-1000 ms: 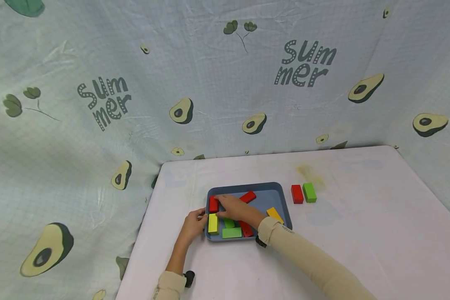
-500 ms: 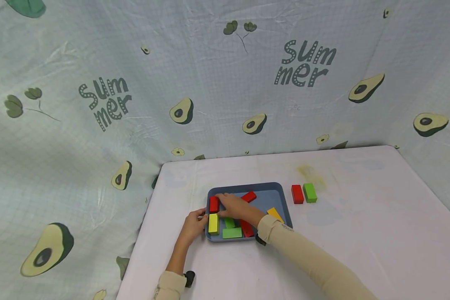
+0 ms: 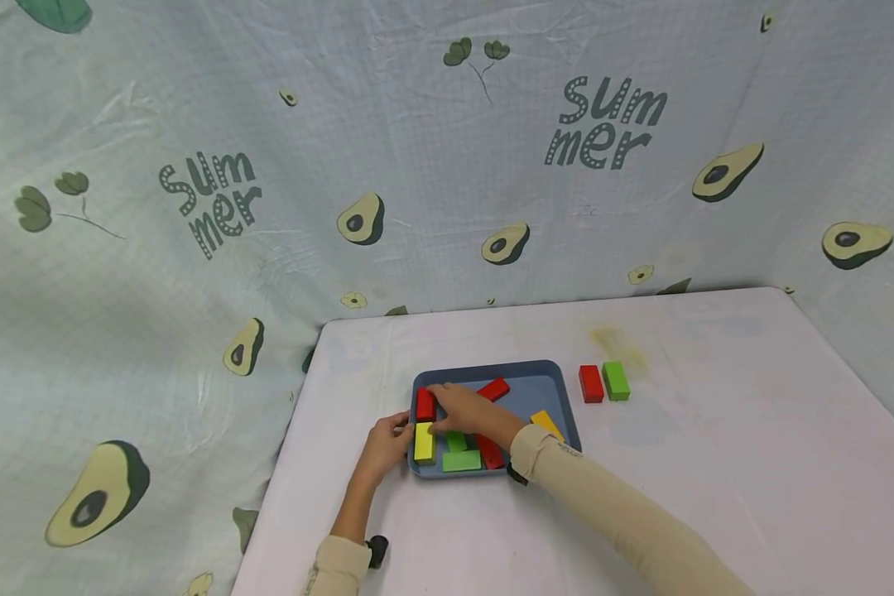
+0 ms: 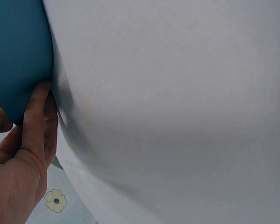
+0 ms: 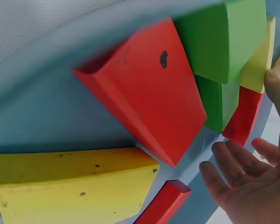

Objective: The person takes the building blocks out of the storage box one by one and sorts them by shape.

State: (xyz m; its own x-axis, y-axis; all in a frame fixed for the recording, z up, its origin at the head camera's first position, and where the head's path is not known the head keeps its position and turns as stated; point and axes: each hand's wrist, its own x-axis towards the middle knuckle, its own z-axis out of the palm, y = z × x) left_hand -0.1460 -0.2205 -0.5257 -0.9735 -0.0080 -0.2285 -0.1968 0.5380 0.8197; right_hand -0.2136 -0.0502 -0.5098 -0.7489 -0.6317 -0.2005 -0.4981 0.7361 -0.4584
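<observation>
A blue-grey tray [image 3: 525, 400] holds red, green and yellow blocks. My left hand [image 3: 382, 449] grips its left wall; in the left wrist view that hand [image 4: 23, 163] has its fingers along the tray's [image 4: 21, 51] outer side. Inside the tray, my right hand [image 3: 465, 411] reaches to the left end, fingertips at an upright-lying red block [image 3: 425, 405] and thumb by a yellow block [image 3: 424, 444]. The right wrist view shows the right hand [image 5: 252, 172] with loosely bent fingers, its thumb touching the yellow block [image 5: 257, 67] and other fingers near the red one [image 5: 242, 114].
A red block [image 3: 591, 384] and a green block [image 3: 616, 381] stand on the table right of the tray. Within the tray are green blocks [image 3: 461, 461], an orange-yellow block [image 3: 547, 425] and further red blocks [image 3: 494, 389]. A printed cloth hangs behind.
</observation>
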